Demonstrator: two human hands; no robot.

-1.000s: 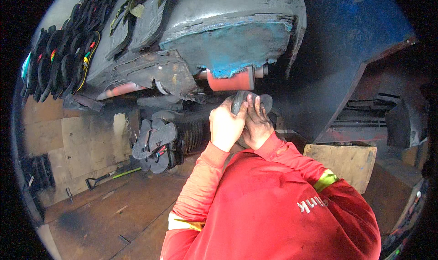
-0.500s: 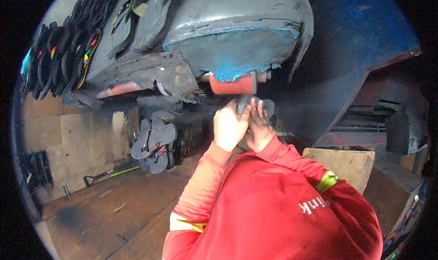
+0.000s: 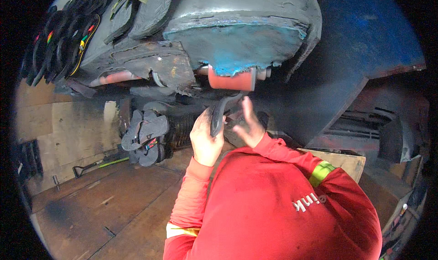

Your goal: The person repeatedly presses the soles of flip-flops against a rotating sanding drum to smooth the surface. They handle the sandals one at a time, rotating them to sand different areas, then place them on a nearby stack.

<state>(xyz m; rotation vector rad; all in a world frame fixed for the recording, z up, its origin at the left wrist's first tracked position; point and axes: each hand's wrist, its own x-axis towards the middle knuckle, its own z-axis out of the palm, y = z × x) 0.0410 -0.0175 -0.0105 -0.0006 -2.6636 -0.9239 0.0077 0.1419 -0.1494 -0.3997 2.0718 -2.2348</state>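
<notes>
A dark flip-flop (image 3: 219, 117) stands on edge in my left hand (image 3: 205, 142), whose fingers are closed round its near part. Its far end curves up to the right, just below a red roller (image 3: 231, 81) in the machine; I cannot tell if they touch. To the right of the flip-flop, my right hand (image 3: 249, 130) is open with thumb and fingers apart. The roller shows beneath a grey housing (image 3: 246, 7) edged with ragged blue material (image 3: 228, 61).
More flip-flops (image 3: 145, 131) hang in a bunch left of my hands, others (image 3: 153, 13) lie on the dusty machine top. Rows of black ones (image 3: 64, 41) stand far left. A blue panel (image 3: 360, 41) rises at right; a wooden board (image 3: 340, 162) stands below it.
My left hand has come down and leftward with the flip-flop, now turned more upright. My right hand has let go of it and opened. The whole view has shifted slightly.
</notes>
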